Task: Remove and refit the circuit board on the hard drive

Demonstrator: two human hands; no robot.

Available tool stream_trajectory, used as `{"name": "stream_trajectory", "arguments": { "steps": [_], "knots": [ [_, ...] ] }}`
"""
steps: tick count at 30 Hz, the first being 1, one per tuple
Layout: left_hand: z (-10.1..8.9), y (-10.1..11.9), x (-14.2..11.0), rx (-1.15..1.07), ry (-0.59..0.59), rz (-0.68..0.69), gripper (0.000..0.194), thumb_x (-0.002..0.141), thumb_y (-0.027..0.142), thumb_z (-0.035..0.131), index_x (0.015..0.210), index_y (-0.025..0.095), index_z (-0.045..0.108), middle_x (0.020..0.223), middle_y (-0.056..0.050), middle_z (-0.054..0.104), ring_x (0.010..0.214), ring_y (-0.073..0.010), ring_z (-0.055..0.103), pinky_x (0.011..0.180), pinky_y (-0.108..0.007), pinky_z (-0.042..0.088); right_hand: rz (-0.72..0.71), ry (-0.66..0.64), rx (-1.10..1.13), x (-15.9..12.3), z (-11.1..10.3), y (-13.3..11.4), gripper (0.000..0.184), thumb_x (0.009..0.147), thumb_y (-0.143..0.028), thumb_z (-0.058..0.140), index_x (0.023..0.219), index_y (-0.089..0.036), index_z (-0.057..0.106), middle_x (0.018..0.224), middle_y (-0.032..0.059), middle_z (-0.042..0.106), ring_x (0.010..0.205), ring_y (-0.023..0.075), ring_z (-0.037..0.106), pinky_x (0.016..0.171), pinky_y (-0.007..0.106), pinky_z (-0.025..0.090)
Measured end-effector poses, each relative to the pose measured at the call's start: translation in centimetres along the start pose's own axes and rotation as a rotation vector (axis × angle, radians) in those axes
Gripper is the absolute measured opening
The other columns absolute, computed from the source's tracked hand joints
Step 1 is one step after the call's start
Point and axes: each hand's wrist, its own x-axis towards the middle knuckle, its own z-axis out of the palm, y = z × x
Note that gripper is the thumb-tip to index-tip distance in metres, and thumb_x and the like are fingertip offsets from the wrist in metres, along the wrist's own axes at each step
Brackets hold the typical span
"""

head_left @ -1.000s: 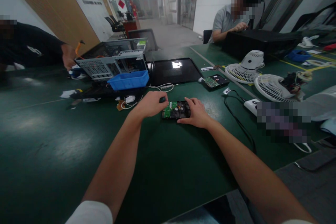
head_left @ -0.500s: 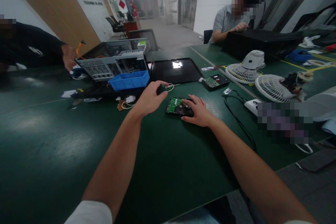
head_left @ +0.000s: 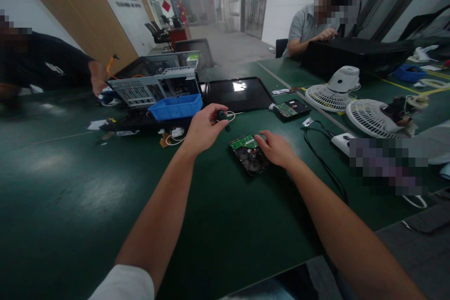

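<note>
My left hand (head_left: 205,130) is closed around the dark handle of a screwdriver (head_left: 222,115), held above the table to the left of a hard drive. The screwdriver's tip is hard to make out. The hard drive (head_left: 249,157) lies turned at an angle on the green table, its green circuit board facing up along the far side. At its right side, my right hand (head_left: 276,148) grips it between thumb and fingers, partly covering that edge.
Behind my left hand stand a blue tray (head_left: 177,107) and an opened computer case (head_left: 140,89). A dark screen panel (head_left: 237,94) and a second hard drive (head_left: 291,109) lie beyond. Fan parts (head_left: 369,115) and a black cable (head_left: 321,168) are on the right. Two people sit across the table.
The hard drive has been turned on the table and shifted slightly right and nearer me by my right hand. My left hand has lifted away from it with the screwdriver.
</note>
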Motion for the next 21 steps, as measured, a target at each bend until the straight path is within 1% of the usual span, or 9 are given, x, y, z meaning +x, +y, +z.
{"name": "stream_trajectory", "arguments": {
  "steps": [3,7,11,14,21],
  "knots": [
    [0.2,0.1,-0.1,-0.006,-0.007,-0.006,0.036,0.085,0.02,0.073,0.121,0.021,0.069,0.115,-0.007,0.074,0.102,-0.0221,0.071,0.089,-0.037,0.059,-0.026,0.053,0.08,0.6,1.0,0.8,0.046,0.106,-0.05,0.045,0.134,-0.02,0.066,0.104,0.0103,0.079,0.093,0.025,0.071,0.079,0.031,0.045],
    [0.4,-0.1,-0.1,0.017,-0.02,-0.016,0.035,0.084,0.021,0.074,0.119,0.021,0.07,0.115,-0.007,0.074,0.103,-0.0228,0.071,0.091,-0.038,0.059,-0.056,0.083,0.145,1.0,1.8,1.6,0.039,0.104,-0.047,0.051,0.126,-0.023,0.072,0.1,0.0066,0.08,0.083,0.0213,0.07,0.071,0.03,0.044],
    [0.5,-0.4,-0.1,0.049,-0.032,-0.033,0.034,0.083,0.021,0.074,0.118,0.021,0.071,0.116,-0.007,0.075,0.103,-0.0236,0.071,0.091,-0.039,0.059,-0.065,0.076,0.168,1.3,2.0,1.9,0.035,0.102,-0.047,0.054,0.113,-0.024,0.078,0.1,0.005,0.081,0.083,0.0204,0.07,0.07,0.029,0.043],
    [0.4,-0.4,-0.2,0.072,-0.037,-0.037,0.035,0.084,0.022,0.075,0.119,0.022,0.072,0.116,-0.007,0.075,0.103,-0.0238,0.07,0.092,-0.04,0.059,-0.069,0.059,0.171,1.4,1.9,2.0,0.036,0.102,-0.048,0.053,0.106,-0.024,0.08,0.099,0.0047,0.081,0.082,0.0201,0.07,0.068,0.03,0.042],
    [0.2,-0.1,-0.2,0.088,-0.059,-0.049,0.037,0.084,0.022,0.075,0.121,0.022,0.072,0.116,-0.007,0.075,0.102,-0.0233,0.071,0.091,-0.039,0.059,-0.062,0.063,0.167,1.3,1.9,1.9,0.034,0.101,-0.045,0.055,0.101,-0.024,0.081,0.097,0.0045,0.081,0.081,0.0199,0.07,0.068,0.03,0.041]
  ]
}}
